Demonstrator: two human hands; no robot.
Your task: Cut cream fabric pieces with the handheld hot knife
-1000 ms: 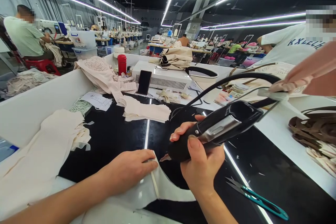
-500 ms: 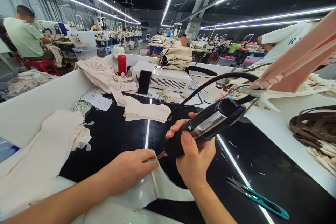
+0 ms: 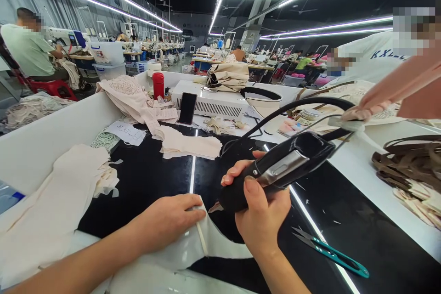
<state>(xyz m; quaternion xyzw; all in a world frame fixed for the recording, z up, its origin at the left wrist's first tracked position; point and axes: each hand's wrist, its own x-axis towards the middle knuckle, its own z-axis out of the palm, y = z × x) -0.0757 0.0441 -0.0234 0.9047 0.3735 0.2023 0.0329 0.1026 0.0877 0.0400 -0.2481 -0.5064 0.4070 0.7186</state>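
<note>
My right hand (image 3: 258, 204) is wrapped round a black corded hand tool (image 3: 275, 167) with a silver plate on its side. Its narrow metal tip (image 3: 215, 207) points down and left, slightly apart from a white fabric piece (image 3: 225, 245). My left hand (image 3: 172, 218) lies over that piece, thumb and fingers holding its pointed upper corner against the black tabletop. A thin cream strip (image 3: 201, 239) runs down the fabric from my fingertips. To the right of my right hand lie teal-handled thread snips (image 3: 334, 253), blades apart.
Cream fabric (image 3: 189, 142) and a phone (image 3: 188, 108) are ahead, before a white vented box (image 3: 206, 101). A pink cloth (image 3: 392, 85) ties up the tool's cable. Brown straps (image 3: 406, 161) lie right, stacked fabric (image 3: 65, 188) left. A co-worker (image 3: 372, 53) is at the right.
My right hand has drawn the tool slightly right, so its tip has come away from the fabric corner. My left hand stays on the fabric. The view has shifted slightly.
</note>
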